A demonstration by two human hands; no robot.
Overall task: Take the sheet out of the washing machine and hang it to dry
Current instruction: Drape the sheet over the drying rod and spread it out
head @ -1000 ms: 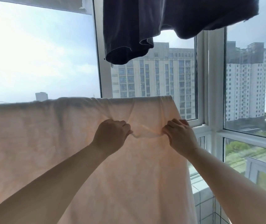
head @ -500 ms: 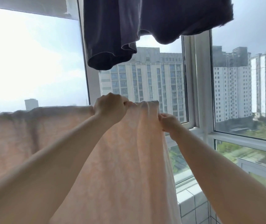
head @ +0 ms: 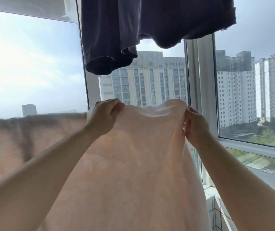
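The left hand [head: 103, 116] and the right hand [head: 193, 126] each pinch the top edge of the peach sheet [head: 133, 164] with curled fingers. Half a second ago the two grips sat close together with the cloth bunched between them; now they are spread apart and the edge sags in a shallow curve between them. Left of the left grip the sheet trails away, blurred. Above both grips hangs a dark garment [head: 150, 27].
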